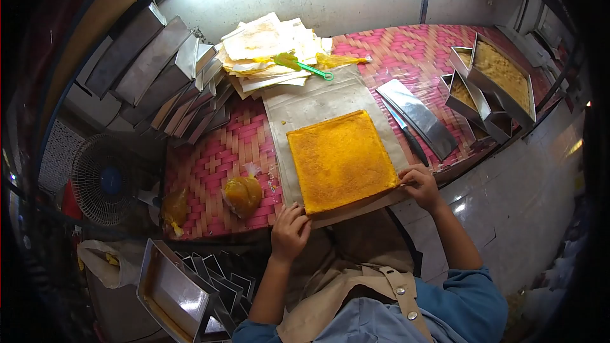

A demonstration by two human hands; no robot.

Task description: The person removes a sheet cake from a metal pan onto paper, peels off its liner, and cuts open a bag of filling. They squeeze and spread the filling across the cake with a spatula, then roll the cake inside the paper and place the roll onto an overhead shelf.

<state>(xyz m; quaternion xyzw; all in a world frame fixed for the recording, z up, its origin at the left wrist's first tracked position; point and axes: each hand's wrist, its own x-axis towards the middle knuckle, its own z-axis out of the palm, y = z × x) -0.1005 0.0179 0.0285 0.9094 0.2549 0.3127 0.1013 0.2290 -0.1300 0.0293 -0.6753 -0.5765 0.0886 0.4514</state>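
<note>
A flat, square, golden-yellow sheet cake (343,162) lies on brown paper (321,98) in front of me. At its near left corner are the curled fingers of my left hand (290,232), closed on the edge. My right hand (419,187) pinches the near right corner with thumb and fingers. Whether the fingertips also hold paper beneath the cake is hidden. Right of the cake lie a knife (413,143) with a black handle and a wide metal plate (419,121).
Used paper sheets (254,41) with a green-handled tool (314,71) are piled at the back. Filled tins (502,76) stand right; stacked empty tins (152,63) stand left. A tied bag of yellow filling (243,195) sits near a fan (101,180). Below left is another tin (171,292).
</note>
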